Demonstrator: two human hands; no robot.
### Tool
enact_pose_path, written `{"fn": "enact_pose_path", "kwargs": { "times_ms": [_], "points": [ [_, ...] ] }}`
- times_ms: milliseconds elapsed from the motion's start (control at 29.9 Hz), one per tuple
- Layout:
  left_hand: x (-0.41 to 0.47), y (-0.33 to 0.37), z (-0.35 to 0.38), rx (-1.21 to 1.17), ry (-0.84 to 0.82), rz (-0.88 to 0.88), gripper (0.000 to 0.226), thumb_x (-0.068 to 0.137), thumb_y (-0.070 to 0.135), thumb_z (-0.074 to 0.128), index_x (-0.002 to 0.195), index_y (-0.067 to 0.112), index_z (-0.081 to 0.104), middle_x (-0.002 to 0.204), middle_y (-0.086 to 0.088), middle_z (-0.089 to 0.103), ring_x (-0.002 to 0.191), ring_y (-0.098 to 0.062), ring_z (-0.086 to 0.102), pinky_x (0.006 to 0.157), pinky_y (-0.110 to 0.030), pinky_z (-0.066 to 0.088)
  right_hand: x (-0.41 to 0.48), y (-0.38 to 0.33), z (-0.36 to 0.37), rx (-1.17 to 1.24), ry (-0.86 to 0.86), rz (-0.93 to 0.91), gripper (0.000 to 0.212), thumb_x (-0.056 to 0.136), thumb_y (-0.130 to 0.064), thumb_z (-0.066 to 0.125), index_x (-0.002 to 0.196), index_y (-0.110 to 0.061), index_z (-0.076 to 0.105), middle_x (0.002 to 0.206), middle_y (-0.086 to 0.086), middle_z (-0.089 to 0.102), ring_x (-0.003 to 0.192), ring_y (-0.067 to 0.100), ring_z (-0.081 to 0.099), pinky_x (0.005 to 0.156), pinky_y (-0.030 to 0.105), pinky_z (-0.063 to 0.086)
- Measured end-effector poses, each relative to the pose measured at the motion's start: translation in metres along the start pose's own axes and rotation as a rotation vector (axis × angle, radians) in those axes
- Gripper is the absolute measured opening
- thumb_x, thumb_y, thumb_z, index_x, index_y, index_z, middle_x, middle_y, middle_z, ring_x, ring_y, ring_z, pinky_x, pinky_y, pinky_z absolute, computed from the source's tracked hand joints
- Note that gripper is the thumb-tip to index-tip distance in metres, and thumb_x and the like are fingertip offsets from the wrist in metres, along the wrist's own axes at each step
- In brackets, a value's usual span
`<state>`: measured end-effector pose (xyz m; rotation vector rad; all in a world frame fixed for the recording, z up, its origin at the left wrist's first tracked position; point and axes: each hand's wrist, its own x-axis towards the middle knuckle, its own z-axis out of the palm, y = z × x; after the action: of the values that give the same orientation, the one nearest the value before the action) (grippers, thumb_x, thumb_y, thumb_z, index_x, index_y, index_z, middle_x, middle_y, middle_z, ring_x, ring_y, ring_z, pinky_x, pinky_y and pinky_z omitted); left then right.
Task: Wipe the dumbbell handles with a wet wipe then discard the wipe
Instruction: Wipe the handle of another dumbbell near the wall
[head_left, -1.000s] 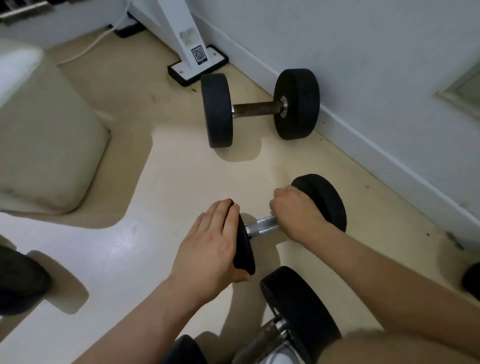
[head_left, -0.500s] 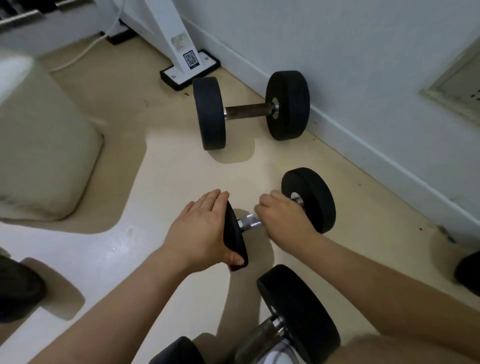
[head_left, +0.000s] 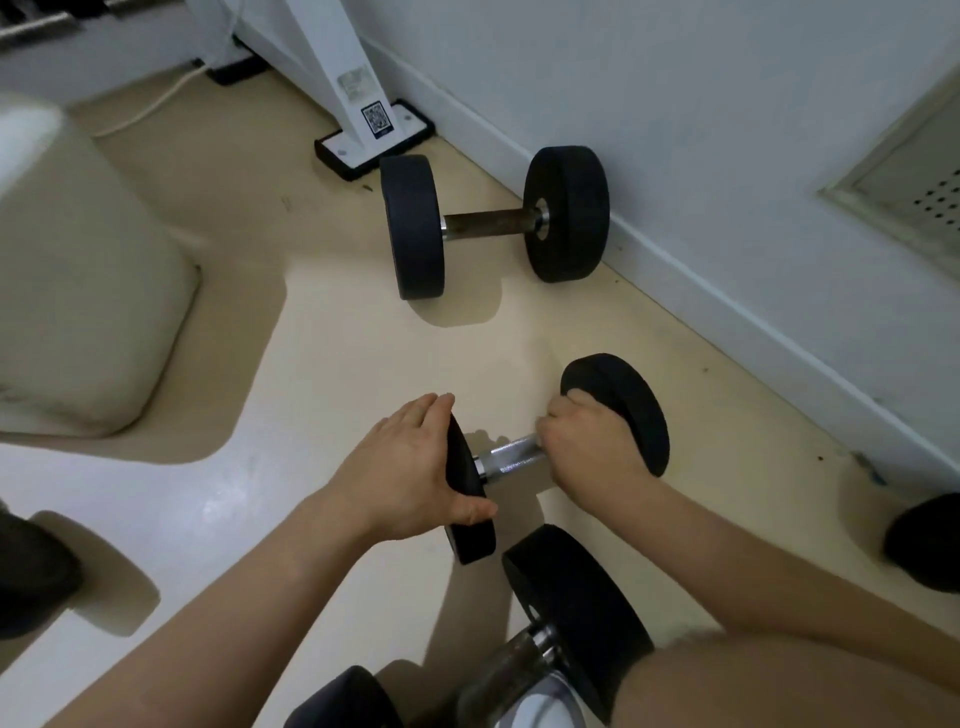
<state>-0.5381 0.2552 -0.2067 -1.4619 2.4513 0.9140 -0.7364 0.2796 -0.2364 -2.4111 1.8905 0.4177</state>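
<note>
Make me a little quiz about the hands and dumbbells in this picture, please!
1. True or false: the right hand is curled round the shiny handle of the middle dumbbell.
2. What does the left hand grip? A. that dumbbell's black end B. a ball C. a cup
3. Fill in: the far dumbbell has one end by the white ____.
Key: 1 true; 2 A; 3 wall.
</note>
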Motion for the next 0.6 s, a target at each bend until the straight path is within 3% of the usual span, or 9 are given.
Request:
{"fn": "enact_pose_path", "kwargs": {
  "times_ms": [67, 100, 201, 234, 301, 368, 501, 602],
  "points": [
    [0.002, 0.004, 0.003, 0.01, -0.069, -0.028, 0.13, 0.056, 0.07, 0.073, 0.151, 0.015, 0.004, 0.156, -0.005, 0.017, 0.143, -0.022, 0.017, 0.115, -0.034, 0.023, -0.002, -0.015, 0.0, 0.094, -0.097, -0.062, 0.015, 0.054, -0.003, 0.073, 0.064, -0.012, 0.066, 0.07, 0.005, 0.06, 0.074, 0.024, 0.057, 0.051, 0.028, 0.042],
    [0.003, 0.007, 0.005, 0.039, -0.088, -0.028, 0.132, 0.053, 0.071, 0.075, 0.15, 0.015, 0.005, 0.153, -0.006, 0.022, 0.14, -0.023, 0.022, 0.113, -0.034, 0.026, -0.002, -0.011, 0.0, 0.066, -0.082, -0.104, 0.014, 0.054, -0.004, 0.073, 0.063, -0.013, 0.067, 0.069, 0.004, 0.06, 0.074, 0.024, 0.058, 0.05, 0.026, 0.04],
    [0.001, 0.014, 0.009, 0.147, -0.09, -0.009, 0.13, 0.049, 0.073, 0.075, 0.147, 0.014, 0.012, 0.14, -0.004, 0.032, 0.13, -0.024, 0.032, 0.108, -0.034, 0.032, 0.0, 0.017, -0.008, -0.027, 0.053, -0.099, 0.028, 0.031, 0.001, 0.081, 0.042, -0.01, 0.057, 0.051, 0.006, 0.053, 0.053, 0.026, 0.055, 0.042, 0.021, 0.034],
    [-0.001, 0.016, 0.011, 0.171, -0.086, 0.004, 0.129, 0.05, 0.073, 0.075, 0.146, 0.014, 0.012, 0.14, -0.005, 0.032, 0.13, -0.024, 0.032, 0.108, -0.034, 0.032, -0.001, 0.02, -0.008, -0.05, 0.045, -0.087, 0.027, 0.035, 0.002, 0.081, 0.046, -0.008, 0.059, 0.054, 0.008, 0.055, 0.056, 0.027, 0.056, 0.043, 0.023, 0.035],
    [-0.003, 0.017, 0.011, 0.163, -0.107, 0.026, 0.126, 0.055, 0.071, 0.074, 0.147, 0.012, 0.01, 0.143, -0.007, 0.027, 0.133, -0.025, 0.027, 0.11, -0.034, 0.03, -0.002, 0.009, -0.009, -0.002, -0.061, -0.045, 0.011, 0.065, -0.001, 0.071, 0.074, -0.006, 0.067, 0.081, 0.01, 0.06, 0.08, 0.028, 0.058, 0.055, 0.028, 0.038],
    [-0.001, 0.013, 0.006, 0.06, -0.167, 0.013, 0.119, 0.063, 0.064, 0.074, 0.148, 0.012, 0.01, 0.147, -0.007, 0.024, 0.137, -0.026, 0.024, 0.111, -0.035, 0.029, 0.002, -0.009, -0.008, 0.083, -0.148, -0.053, 0.019, 0.081, -0.005, 0.057, 0.096, -0.012, 0.068, 0.099, 0.007, 0.058, 0.096, 0.025, 0.054, 0.065, 0.03, 0.036],
    [0.006, 0.007, -0.004, -0.151, -0.258, -0.041, 0.111, 0.066, 0.051, 0.08, 0.147, 0.011, 0.015, 0.144, -0.001, 0.031, 0.132, -0.022, 0.033, 0.106, -0.037, 0.036, 0.005, 0.004, -0.013, -0.009, -0.199, -0.112, 0.024, 0.081, 0.002, 0.051, 0.097, -0.008, 0.065, 0.103, 0.009, 0.059, 0.1, 0.028, 0.052, 0.066, 0.032, 0.041],
    [0.004, 0.011, -0.001, -0.117, -0.271, -0.071, 0.113, 0.059, 0.05, 0.084, 0.145, 0.016, 0.02, 0.143, -0.001, 0.034, 0.129, -0.022, 0.037, 0.103, -0.039, 0.04, -0.003, 0.014, -0.013, -0.086, -0.218, -0.053, 0.022, 0.082, 0.004, 0.05, 0.095, -0.007, 0.064, 0.104, 0.009, 0.058, 0.101, 0.027, 0.052, 0.064, 0.031, 0.04]
  ]
}}
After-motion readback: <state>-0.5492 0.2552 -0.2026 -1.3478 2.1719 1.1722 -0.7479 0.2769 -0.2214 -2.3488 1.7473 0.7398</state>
